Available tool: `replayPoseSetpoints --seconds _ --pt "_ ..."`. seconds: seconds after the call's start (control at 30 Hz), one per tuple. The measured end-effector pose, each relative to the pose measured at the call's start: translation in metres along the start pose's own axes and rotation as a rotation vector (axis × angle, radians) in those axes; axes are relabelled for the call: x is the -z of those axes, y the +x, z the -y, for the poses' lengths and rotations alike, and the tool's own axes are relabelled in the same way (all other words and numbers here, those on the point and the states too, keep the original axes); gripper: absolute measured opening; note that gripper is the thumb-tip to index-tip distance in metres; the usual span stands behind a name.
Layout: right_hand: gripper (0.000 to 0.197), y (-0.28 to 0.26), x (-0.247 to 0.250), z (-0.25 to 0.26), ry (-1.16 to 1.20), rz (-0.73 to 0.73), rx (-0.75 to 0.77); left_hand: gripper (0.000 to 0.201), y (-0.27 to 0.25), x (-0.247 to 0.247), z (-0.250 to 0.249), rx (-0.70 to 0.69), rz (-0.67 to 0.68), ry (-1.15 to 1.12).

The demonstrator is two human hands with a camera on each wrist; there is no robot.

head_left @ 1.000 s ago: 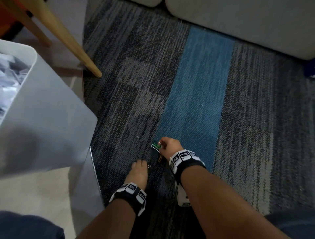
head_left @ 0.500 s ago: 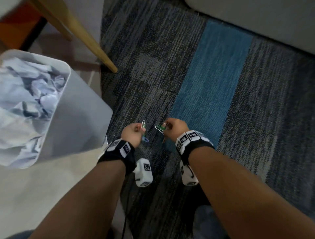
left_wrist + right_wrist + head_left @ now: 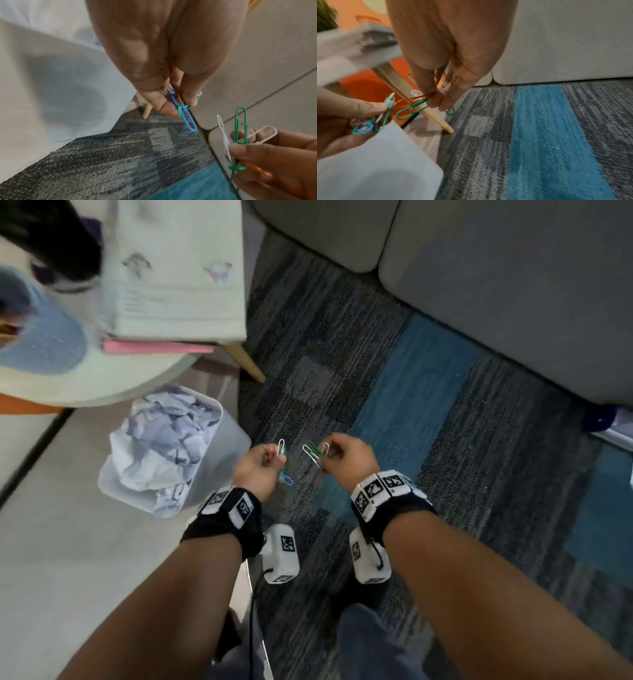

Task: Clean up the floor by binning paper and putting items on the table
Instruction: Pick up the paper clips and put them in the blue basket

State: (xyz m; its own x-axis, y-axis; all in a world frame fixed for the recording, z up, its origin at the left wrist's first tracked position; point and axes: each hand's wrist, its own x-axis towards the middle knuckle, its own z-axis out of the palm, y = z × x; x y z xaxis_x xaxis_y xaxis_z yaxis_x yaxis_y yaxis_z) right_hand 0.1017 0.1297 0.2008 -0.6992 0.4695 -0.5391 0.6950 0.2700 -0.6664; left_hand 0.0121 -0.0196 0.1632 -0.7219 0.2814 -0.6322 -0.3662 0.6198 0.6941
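Observation:
My left hand (image 3: 265, 463) pinches a small bunch of coloured paper clips (image 3: 281, 450), blue, green, white and orange (image 3: 181, 108). My right hand (image 3: 337, 457) pinches another bunch of paper clips (image 3: 313, 453), green, white and orange (image 3: 412, 106). Both hands hover above the carpet, a short gap apart. Left of them stands the white bin (image 3: 219, 460), full of crumpled paper (image 3: 164, 446). The round white table (image 3: 85, 385) is at the upper left, higher than the hands.
On the table lie a white book (image 3: 178, 268), a pink pad (image 3: 154, 347) and a blurred blue cup (image 3: 37, 337). A wooden table leg (image 3: 246, 364) meets the floor by the carpet edge. A grey sofa (image 3: 496, 268) runs along the far side.
The view has risen and drawn back, and the table top has come into sight. Both hands lifted off the carpet with their clips; the left hand picked its clips up a second ago.

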Motion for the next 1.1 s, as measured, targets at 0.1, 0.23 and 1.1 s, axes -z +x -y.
replayPoseSetpoints --seconds 0.1,0.23,1.1 --pt "0.014 -0.021 0.029 0.06 0.056 0.03 0.073 0.004 -0.034 0.03 -0.051 -0.03 -0.064 -0.084" --pt "0.017 -0.042 0.065 0.142 0.131 0.057 0.181 0.005 -0.08 0.073 -0.116 -0.097 -0.154 -0.188" --pt "0.017 0.057 -0.118 0.394 -0.026 -0.058 0.153 0.014 0.033 0.312 -0.145 -0.31 -0.503 -0.008"
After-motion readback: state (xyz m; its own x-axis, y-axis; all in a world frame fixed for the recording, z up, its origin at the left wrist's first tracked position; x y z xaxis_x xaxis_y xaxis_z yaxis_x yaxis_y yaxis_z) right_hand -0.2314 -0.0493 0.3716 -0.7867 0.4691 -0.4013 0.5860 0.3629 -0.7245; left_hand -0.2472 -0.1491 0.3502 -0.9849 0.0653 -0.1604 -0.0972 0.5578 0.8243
